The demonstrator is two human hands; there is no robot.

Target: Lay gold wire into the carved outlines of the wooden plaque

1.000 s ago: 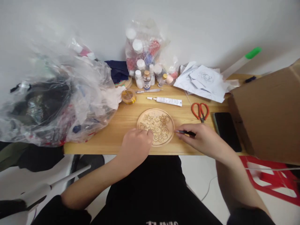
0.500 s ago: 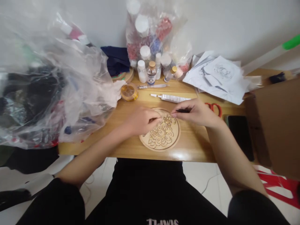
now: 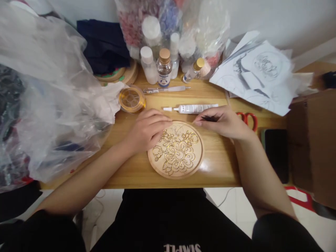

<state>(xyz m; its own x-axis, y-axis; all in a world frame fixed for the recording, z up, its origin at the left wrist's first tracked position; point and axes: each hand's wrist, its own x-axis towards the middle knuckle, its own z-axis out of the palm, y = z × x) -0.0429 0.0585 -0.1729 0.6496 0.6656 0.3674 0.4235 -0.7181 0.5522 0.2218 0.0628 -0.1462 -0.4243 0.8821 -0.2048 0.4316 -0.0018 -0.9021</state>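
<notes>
A round wooden board (image 3: 198,164) lies near the table's front edge, bearing a flower and leaf pattern in raised gold wire (image 3: 180,155). Pencil-like lines show near its far rim. My left hand (image 3: 148,131) rests over the board's upper left edge, fingers stretched out and nothing visible in them. At the upper right rim, my right hand (image 3: 223,120) is closed in a pinch, with a slim black tool (image 3: 209,118) partly hidden between thumb and fingers. Whether a bit of wire is at its fingertips is too small to tell.
Behind the board lie a white glue tube (image 3: 196,108), a pen (image 3: 168,89) and a spool of gold wire (image 3: 132,99). Small bottles (image 3: 164,68) stand farther back. Red-handled scissors (image 3: 250,120), a phone (image 3: 275,154) and a cardboard box (image 3: 321,147) are right; plastic bags (image 3: 60,94) are left.
My left hand has moved left from its pinch over the pattern and its fingers have straightened. My right hand stays by the upper right rim. The camera view has shifted closer.
</notes>
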